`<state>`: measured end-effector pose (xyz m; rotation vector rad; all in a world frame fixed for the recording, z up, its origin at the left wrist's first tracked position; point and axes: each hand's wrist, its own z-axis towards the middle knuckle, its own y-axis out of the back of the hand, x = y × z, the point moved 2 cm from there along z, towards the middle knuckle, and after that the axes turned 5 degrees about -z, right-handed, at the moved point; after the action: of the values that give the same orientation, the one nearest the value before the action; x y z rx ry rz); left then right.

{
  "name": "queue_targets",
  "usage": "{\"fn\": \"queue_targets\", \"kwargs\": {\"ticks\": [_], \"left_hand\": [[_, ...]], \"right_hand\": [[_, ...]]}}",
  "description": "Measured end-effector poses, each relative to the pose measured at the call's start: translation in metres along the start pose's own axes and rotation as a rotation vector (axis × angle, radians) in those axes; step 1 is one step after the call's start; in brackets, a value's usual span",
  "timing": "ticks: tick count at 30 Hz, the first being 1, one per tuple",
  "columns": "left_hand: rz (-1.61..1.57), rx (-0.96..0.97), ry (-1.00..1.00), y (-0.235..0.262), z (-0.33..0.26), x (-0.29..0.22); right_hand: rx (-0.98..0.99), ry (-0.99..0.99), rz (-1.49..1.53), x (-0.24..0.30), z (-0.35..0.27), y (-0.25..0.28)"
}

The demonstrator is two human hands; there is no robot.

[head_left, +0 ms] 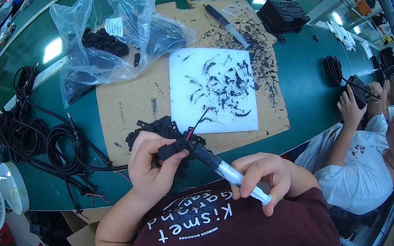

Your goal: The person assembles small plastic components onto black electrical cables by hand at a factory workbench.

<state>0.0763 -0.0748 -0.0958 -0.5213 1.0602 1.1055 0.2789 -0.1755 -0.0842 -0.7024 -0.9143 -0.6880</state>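
We see the small, black, block-shaped plastic part point(171, 149) at the fingertips of the left hand point(149, 167), which pinches it between thumb and fingers, in front of the torso. To its right, the right hand point(270, 170) grips the rear of a slim, translucent syringe with a dark front end point(231, 173), slanted up-left toward the part; whether its tip touches, we cannot tell. A thin red-and-black wire point(190, 134) rises beside the part, over the square white sheet smeared with black point(193, 98). Behind the left hand we note a heap of black plastic pieces point(155, 127).
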Motion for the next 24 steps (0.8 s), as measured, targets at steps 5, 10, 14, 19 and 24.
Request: {"fn": "queue_targets", "kwargs": {"ticks": [5, 10, 14, 19, 24], "left_hand": [[-0.007, 0.033, 0.008, 0.0017, -0.0017, 0.0002], [-0.011, 0.033, -0.039, 0.0034, -0.0024, 0.0039], [0.048, 0.062, -0.108, 0.0053, -0.0002, -0.0005], [0.079, 0.073, -0.134, 0.0053, 0.0005, -0.0022], [0.08, 0.065, -0.19, 0.0055, 0.0014, -0.0014]], "right_hand": [[-0.009, -0.014, 0.107, 0.0003, -0.0027, 0.0009], [-0.017, -0.005, 0.163, 0.0017, -0.0016, 0.0007], [-0.01, 0.009, 0.206, 0.0007, -0.0029, 0.0001], [-0.013, 0.007, 0.214, 0.0031, -0.0008, -0.0017], [-0.005, -0.003, 0.188, 0.0045, -0.0009, -0.0016]]}}
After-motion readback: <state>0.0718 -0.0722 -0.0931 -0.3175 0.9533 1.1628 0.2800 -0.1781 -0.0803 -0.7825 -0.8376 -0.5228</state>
